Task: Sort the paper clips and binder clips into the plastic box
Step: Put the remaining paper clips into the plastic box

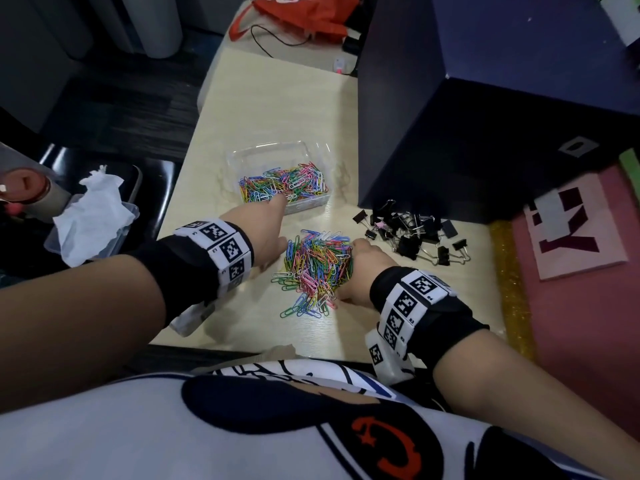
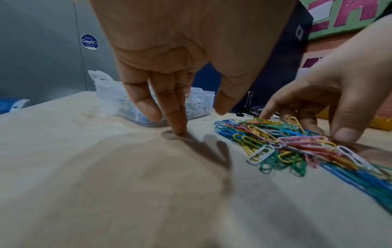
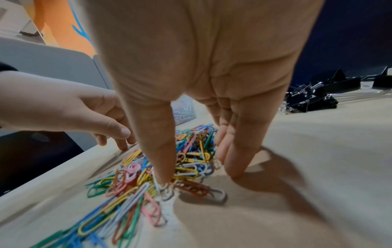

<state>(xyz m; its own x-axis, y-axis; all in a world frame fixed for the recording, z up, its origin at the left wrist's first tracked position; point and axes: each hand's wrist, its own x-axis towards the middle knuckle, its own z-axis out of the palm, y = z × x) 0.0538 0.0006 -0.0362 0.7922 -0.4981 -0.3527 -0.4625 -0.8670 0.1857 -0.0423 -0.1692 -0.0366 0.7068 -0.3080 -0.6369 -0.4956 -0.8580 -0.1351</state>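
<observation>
A clear plastic box (image 1: 304,152) at mid-table holds several coloured paper clips (image 1: 284,183). A loose pile of coloured paper clips (image 1: 313,268) lies nearer me, between my hands. My left hand (image 1: 273,233) is at the pile's left, fingers straight down with one fingertip (image 2: 179,131) touching bare table, and holds nothing. My right hand (image 1: 358,268) cups the pile's right side: its thumb (image 3: 164,174) presses into the clips and its fingers (image 3: 233,161) touch the table. Black binder clips (image 1: 415,233) lie in a heap to the right.
A large dark blue box (image 1: 467,116) stands just behind the binder clips. A pink board (image 1: 581,237) and a yellow glitter strip (image 1: 512,282) lie at the right. Left of the table, a plastic tub with tissue (image 1: 93,216). An orange bag (image 1: 304,12) lies at the far end.
</observation>
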